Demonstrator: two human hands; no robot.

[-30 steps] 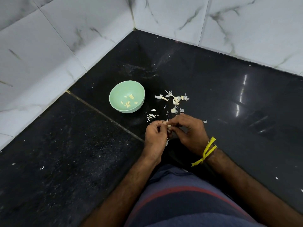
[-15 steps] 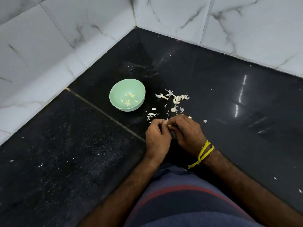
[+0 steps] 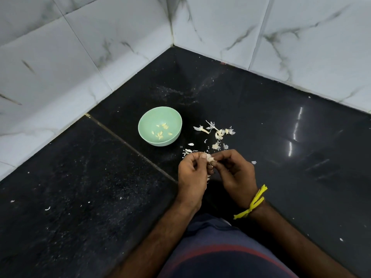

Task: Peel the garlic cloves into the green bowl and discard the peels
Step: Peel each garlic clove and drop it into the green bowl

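A person sits at a black granite counter (image 3: 80, 197) in a white marble-tiled corner. Both hands meet at the centre: the left hand (image 3: 191, 175) and right hand (image 3: 234, 173), a yellow thread (image 3: 252, 203) at its wrist, each curl fingertips round one pale garlic clove (image 3: 209, 158) — pinching it between them, skin partly loose. At eleven o'clock from the hands sits the green bowl (image 3: 147, 120), holding a handful of peeled cloves (image 3: 161, 132). Papery peels (image 3: 217, 134) lie scattered at twelve o'clock, not yet discarded. Peeling seems midway.
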